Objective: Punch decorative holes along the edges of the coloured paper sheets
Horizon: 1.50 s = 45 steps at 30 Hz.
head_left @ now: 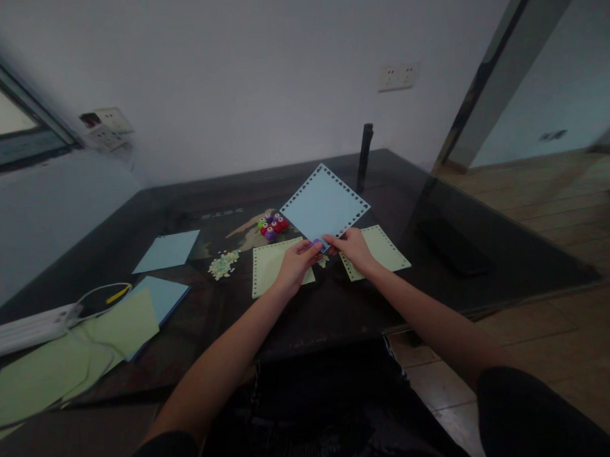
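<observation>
A light blue sheet of paper [324, 202] is held up cornerwise, with a row of punched holes along its edges. My left hand [301, 258] is closed on a small purple paper punch [316, 243] at the sheet's lower corner. Beside it, my right hand [354, 249] pinches the sheet's lower right edge. Two pale green sheets with punched edges lie beneath: the left green sheet [266, 264] is partly behind my left hand, the right green sheet [386, 248] behind my right. A cluster of red, purple and green punches [273, 225] stands just beyond.
Paper bits [225, 264] lie heaped on the dark table [308, 328]. Leftward are a blue sheet [168, 250], a stack of green sheets [103, 335] and a white power strip [33, 329] with cables. A black flat object [453, 245] lies right; a black upright post [365, 156] stands behind.
</observation>
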Motion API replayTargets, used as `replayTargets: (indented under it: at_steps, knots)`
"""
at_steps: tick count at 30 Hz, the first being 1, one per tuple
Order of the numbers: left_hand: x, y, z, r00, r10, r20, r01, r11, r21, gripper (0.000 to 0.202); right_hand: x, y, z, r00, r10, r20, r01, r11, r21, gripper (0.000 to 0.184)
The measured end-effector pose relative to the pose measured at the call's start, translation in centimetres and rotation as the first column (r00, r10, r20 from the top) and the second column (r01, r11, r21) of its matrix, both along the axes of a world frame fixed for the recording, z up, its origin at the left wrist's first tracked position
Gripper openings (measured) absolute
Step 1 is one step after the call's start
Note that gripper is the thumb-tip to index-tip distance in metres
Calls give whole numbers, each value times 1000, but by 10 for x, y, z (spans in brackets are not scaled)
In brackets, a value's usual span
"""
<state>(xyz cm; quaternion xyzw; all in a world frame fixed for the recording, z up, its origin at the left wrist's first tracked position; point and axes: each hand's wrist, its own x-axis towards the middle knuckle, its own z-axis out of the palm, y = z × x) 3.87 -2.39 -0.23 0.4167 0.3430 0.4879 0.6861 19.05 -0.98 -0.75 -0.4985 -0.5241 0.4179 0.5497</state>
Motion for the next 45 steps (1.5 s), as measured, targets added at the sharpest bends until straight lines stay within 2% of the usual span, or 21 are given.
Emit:
replayTargets:
  at_steps: [31,45]
  knots:
    - [3,-5,3,1000,-8,-18,8,1000,15,34,0,0,-1,999,-15,30,15,1000,-12,31]
    - [2,-3,-1,999,8,-42,-7,1000,7,35,1,2,-3,999,-6,33,6,1000,-4,33]
